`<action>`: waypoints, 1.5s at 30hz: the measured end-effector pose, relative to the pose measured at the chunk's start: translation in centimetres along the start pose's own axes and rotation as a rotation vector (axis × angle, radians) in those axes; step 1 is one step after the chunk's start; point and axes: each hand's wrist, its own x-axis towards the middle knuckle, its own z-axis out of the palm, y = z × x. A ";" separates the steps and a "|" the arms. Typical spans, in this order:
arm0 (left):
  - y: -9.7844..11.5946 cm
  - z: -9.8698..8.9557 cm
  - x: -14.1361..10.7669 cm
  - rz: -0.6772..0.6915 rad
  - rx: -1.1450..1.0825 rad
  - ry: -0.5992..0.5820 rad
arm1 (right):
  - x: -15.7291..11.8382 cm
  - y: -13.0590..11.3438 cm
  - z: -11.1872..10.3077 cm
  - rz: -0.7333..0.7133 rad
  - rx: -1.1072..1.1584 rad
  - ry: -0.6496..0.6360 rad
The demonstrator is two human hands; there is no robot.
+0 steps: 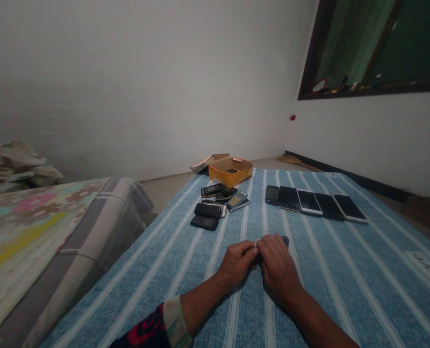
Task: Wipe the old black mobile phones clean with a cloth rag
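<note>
My left hand (pixel 235 263) and my right hand (pixel 277 267) meet at the middle of a blue-and-white striped mattress (pixel 135 285). Their fingertips pinch a small white piece (pixel 255 244). A small dark object (pixel 285 240) shows past my right fingers, mostly hidden. Beyond my hands, at the left, lie several keypad phones, including a black one (pixel 204 222). Several smartphones, including a white-framed one (pixel 309 202), lie in a row at the right. None touches my hands.
An orange cardboard box (pixel 230 171) with an open flap stands at the mattress's far end. A second, floral mattress (pixel 26 237) lies to the left, with folded cloth (pixel 15 166) behind it. A dark-framed window (pixel 367 48) is set in the right wall.
</note>
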 end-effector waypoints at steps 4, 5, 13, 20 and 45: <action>-0.1 -0.2 0.2 0.008 0.012 -0.001 | 0.3 -0.1 -0.1 -0.002 0.003 -0.006; -0.1 -0.2 0.2 0.005 0.013 -0.002 | 0.4 -0.2 -0.1 -0.001 0.009 -0.007; 0.7 -0.5 0.3 -0.015 0.013 -0.004 | 0.7 -0.5 0.3 0.036 0.010 0.046; 1.4 -0.6 0.3 -0.050 -0.012 0.030 | 0.6 -0.3 0.9 -0.027 -0.061 0.071; 2.0 -0.1 0.2 -0.058 0.063 0.117 | 0.5 3.6 -1.2 0.083 0.009 0.059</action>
